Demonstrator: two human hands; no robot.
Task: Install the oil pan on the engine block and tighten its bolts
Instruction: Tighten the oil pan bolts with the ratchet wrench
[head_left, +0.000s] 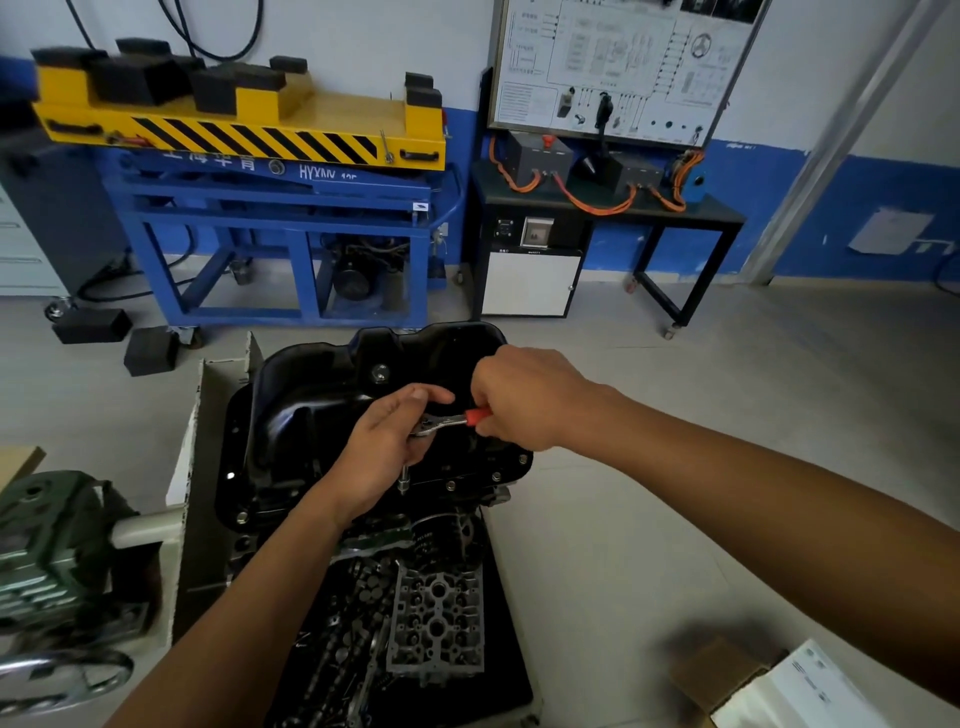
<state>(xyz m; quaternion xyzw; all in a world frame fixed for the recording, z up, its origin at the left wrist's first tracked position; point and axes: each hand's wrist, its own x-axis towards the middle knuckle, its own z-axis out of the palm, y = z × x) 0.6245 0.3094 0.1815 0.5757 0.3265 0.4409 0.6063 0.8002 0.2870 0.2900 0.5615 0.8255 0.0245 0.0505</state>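
The black oil pan (311, 405) lies upside down on the engine block (447, 525), with several bolts (496, 475) along its flange. A ratchet wrench (447, 422) with a red handle stands over the near flange, its extension and socket (402, 480) reaching down to a bolt. My left hand (384, 452) grips the ratchet head and the top of the extension. My right hand (524, 397) grips the red handle, just right of the left hand.
A black tray (504, 623) below the block holds a cylinder head part (439, 623) and loose metal parts. A green engine stand gearbox (47, 551) is at the left. A blue and yellow lift cart (270, 208) and a training bench (608, 208) stand behind.
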